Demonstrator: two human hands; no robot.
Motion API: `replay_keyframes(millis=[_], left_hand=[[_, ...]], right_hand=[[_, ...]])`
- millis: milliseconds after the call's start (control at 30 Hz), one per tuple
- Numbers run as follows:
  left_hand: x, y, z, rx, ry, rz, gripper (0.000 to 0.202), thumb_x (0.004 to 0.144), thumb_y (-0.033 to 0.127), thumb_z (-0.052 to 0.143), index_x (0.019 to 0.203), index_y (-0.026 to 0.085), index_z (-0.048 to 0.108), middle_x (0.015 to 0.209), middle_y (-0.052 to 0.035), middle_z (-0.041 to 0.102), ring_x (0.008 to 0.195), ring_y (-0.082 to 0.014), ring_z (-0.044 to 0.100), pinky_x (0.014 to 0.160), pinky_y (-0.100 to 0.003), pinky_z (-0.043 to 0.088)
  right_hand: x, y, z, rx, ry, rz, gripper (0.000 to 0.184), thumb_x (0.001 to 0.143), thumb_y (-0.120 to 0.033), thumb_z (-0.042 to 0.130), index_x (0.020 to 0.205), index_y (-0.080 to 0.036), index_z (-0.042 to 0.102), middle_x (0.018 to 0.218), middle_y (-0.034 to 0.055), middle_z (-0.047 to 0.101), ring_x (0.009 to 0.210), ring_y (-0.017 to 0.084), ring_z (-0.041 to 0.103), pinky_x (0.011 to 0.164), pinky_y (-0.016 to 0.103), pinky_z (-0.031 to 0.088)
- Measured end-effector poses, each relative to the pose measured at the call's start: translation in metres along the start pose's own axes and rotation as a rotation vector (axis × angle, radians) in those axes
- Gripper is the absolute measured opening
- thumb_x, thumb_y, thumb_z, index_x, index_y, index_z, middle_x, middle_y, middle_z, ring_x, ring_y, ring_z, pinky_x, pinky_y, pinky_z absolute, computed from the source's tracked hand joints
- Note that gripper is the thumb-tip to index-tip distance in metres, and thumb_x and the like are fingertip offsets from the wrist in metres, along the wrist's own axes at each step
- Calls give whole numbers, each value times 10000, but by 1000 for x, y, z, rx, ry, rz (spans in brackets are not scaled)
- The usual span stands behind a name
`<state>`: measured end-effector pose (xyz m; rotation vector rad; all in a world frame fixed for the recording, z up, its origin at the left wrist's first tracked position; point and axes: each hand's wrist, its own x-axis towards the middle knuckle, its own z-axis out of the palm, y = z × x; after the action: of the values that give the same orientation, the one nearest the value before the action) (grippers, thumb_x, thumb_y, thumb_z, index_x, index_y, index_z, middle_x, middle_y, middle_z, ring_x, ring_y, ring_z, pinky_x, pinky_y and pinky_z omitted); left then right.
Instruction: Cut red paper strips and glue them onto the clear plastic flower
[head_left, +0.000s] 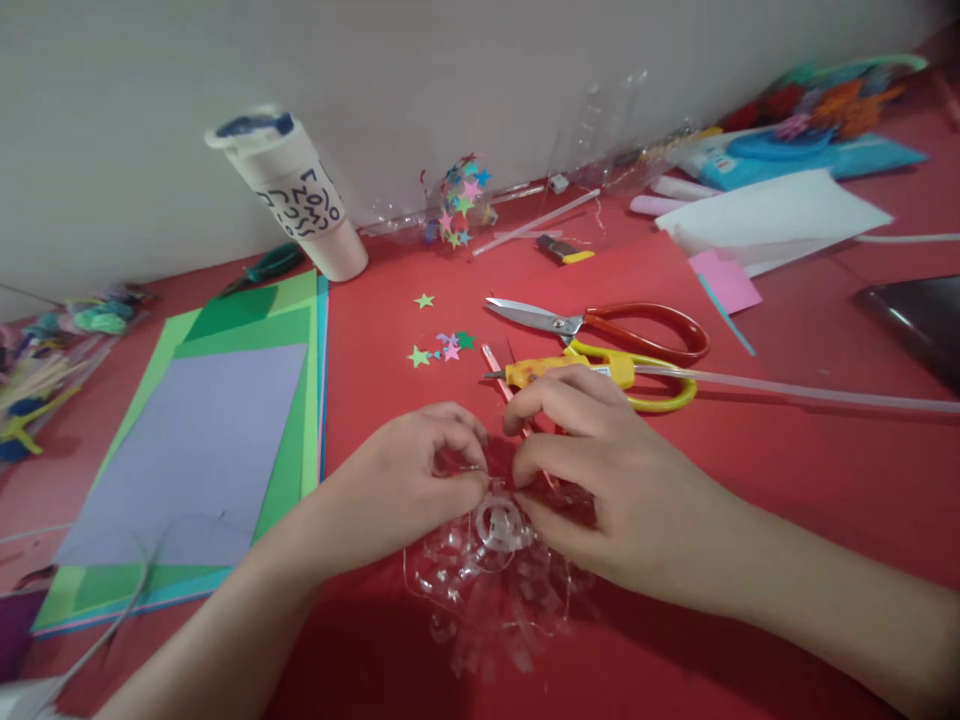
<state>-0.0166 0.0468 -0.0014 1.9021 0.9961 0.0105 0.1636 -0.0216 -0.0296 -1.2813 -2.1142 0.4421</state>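
Observation:
Over the table's near middle, a clear plastic piece point(501, 522) with a ring at its centre and many cut, fringe-like strips lies below my fingers. My left hand point(420, 480) pinches its upper edge between thumb and forefinger. From the other side, my right hand point(592, 465) curls inward, its thumb and a fingertip nearly meeting at the same edge. What exactly lies between those tips is partly hidden. A thin pink-white stick point(495, 368) runs under the right fingers. Just beyond them rests a yellow tool with a thin metal tip point(540, 372).
Scissors point(540, 318) with red and yellow handle loops lie beyond my right hand. Small paper stars point(450, 347) are scattered ahead. Coloured sheets point(195, 450) and a white tumbler point(300, 200) stand left. A cutter point(564, 249), a star-covered ornament point(463, 205) and a blue packet point(810, 160) sit farther back.

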Motion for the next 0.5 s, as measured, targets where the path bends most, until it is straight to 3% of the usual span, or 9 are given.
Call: replay_keyframes(millis=[233,500], left_hand=[[1,-3,2,-37,-57,-7,131,734,109,522,694,200,607,897,55,593,817,-115,581,785,-243,408],[3,-3,4,-149,-103,-14,109,727,118,522,709,186,604,826,38,575,767,-124,556,707,-242,418]], right_hand=[[0,-4,4,3,-6,-38,116,812,-198,597,728,-139,650,914,88,584,964,243,444,906,426,358],[0,-4,1,50,-52,-80,92,794,-126,569,748,-170,635,1008,72,564,986,220,439,885,388,368]])
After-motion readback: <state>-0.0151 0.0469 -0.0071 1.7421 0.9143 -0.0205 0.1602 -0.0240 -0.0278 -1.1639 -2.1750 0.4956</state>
